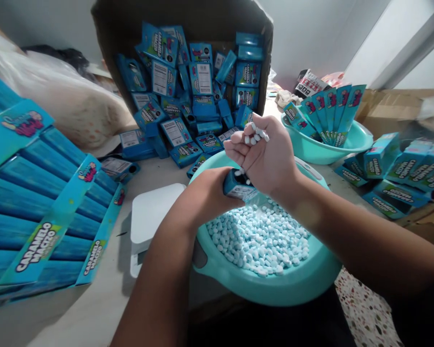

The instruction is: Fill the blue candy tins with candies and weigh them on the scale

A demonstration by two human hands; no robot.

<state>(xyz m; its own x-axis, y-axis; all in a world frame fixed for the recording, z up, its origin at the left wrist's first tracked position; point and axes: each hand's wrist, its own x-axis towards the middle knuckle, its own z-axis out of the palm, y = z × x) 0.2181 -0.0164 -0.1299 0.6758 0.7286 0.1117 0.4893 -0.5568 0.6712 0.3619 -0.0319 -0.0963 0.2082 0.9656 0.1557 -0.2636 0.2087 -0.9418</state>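
1. My left hand (pixel 206 197) grips a small blue box (pixel 240 189), its dark opening facing up, with a few pale candies at the mouth.
2. My right hand (pixel 265 156) is cupped palm-up just beside that opening, fingers curled around a handful of candies (pixel 255 137).
3. Both hands are above the turquoise basin (pixel 275 291), where a broad layer of loose candies (pixel 260 236) covers the bottom.
4. Left of the basin, a white scale (pixel 157 212) sits on the worktop (pixel 112 318).
5. Beyond, a large carton (pixel 110 41) lies open towards me, heaped with blue boxes (pixel 202 79).
6. A second basin (pixel 321 154) stands at back right, holding folded-card displays (pixel 331 113).
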